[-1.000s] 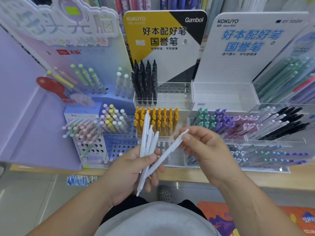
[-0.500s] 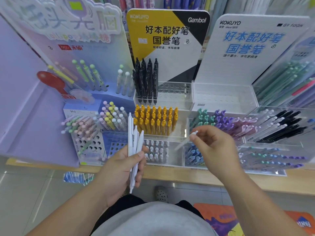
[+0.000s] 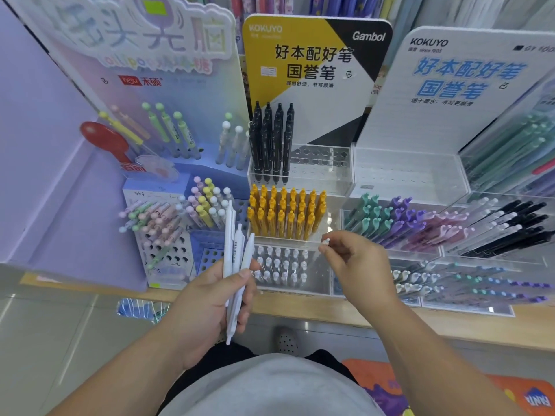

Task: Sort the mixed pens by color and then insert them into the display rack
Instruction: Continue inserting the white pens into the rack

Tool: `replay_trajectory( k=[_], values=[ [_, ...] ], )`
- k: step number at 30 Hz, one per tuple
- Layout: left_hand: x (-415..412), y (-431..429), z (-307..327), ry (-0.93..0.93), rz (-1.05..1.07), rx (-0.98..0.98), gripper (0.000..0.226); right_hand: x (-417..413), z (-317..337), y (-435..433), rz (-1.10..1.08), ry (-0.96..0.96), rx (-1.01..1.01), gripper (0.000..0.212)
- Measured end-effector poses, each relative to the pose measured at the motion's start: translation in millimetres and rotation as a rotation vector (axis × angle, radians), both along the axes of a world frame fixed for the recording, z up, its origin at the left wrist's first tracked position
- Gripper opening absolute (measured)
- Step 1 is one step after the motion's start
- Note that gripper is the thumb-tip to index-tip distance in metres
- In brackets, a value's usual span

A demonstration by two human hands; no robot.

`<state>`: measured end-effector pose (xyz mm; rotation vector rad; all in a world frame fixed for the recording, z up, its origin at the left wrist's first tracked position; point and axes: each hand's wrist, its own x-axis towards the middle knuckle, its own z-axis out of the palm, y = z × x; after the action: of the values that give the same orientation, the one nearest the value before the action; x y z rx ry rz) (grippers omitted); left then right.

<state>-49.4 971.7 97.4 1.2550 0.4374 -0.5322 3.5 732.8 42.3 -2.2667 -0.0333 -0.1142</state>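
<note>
- desk (image 3: 330,313) runs from 9 to 3 o'clock;
- display rack (image 3: 318,276) stands on it, centre;
- left hand (image 3: 210,298) at 7 o'clock of the rack; fingers (image 3: 244,276) curled round three white pens (image 3: 232,259), upright;
- right hand (image 3: 360,265) at 3 o'clock; fingers pinching single white pen (image 3: 326,241) over the rack

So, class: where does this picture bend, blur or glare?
Head view: wide-angle lens bows the wooden shelf edge and fans the display boards outward; the pastel sign top left is soft; the clear acrylic rack catches glare; white pens in the left hand look sharp.

Bright even light, soft focus, fisheye-bent edges (glare on acrylic)
</note>
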Motion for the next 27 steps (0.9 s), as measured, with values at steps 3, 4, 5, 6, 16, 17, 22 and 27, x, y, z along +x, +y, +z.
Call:
replay_trajectory(
  k=[3, 4, 5, 6, 16, 17, 22, 27],
  values=[
    [2.1, 1.3, 1.3, 0.008, 0.002, 0.002, 0.027, -0.2, -0.7, 2.4, -0.005, -0.046, -0.035, 0.014],
    [3.1, 1.7, 1.7, 0.011, 0.009, -0.003, 0.027, -0.2, -1.6, 2.3, -0.006, -0.053, -0.050, 0.013],
    [4.3, 2.1, 2.0, 0.013, 0.017, -0.010, 0.027, 0.2, -3.0, 2.2, -0.006, -0.058, -0.064, 0.012],
    [5.2, 2.7, 2.0, 0.015, 0.022, -0.015, 0.027, 0.5, -5.2, 1.9, -0.005, -0.059, -0.079, 0.012],
    [6.6, 7.6, -1.9, 0.019, 0.019, -0.020, 0.026, 4.8, -16.1, 12.7, 0.128, -0.053, -0.391, 0.011],
    [6.3, 8.2, -2.2, 0.012, 0.013, -0.018, 0.025, 5.1, -17.1, 14.3, 0.141, -0.051, -0.444, 0.010],
    [3.9, 12.0, -1.7, -0.026, -0.034, -0.012, 0.031, 7.3, -20.7, 18.7, 0.161, -0.059, -0.560, 0.007],
    [2.8, 13.6, -1.1, -0.018, -0.080, -0.007, 0.033, 8.0, -20.8, 21.1, 0.141, -0.061, -0.610, 0.010]
  ],
)
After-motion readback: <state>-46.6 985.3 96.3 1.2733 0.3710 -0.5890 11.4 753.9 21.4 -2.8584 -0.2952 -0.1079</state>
